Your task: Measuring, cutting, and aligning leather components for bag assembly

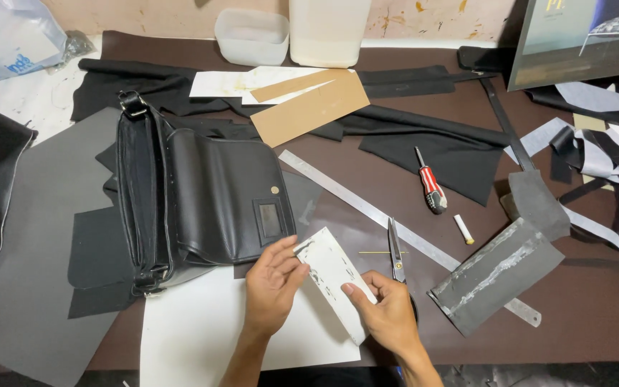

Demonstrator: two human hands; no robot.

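You have the white card (334, 276) between both hands, low in the middle of the table (589, 315), just right of the black bag (202, 204) and partly over the white sheet (195, 330). The card is smeared with dark marks and lies tilted, its long side running from upper left to lower right.

By the look of it, you are at the handling stage: lining the card up or checking it, not cutting or gluing. Any next move calls for a firm pinch on both ends so the card does not flex, and care with the scissors (396, 252), which lie just beside your right hand with the blades pointing away from you.

Your left hand (272, 283) is palm-up and half curled, fingers touching the card's upper left edge, grasping it lightly. Your right hand (388, 312) comes in from below, thumb pressed on the card's face and fingers under it, so it too grips the card. Both forearms enter from the bottom edge, angled in toward each other.

The steel ruler (367, 208) runs diagonally behind the scissors, well clear of the card. A screwdriver (430, 185) lies farther off.
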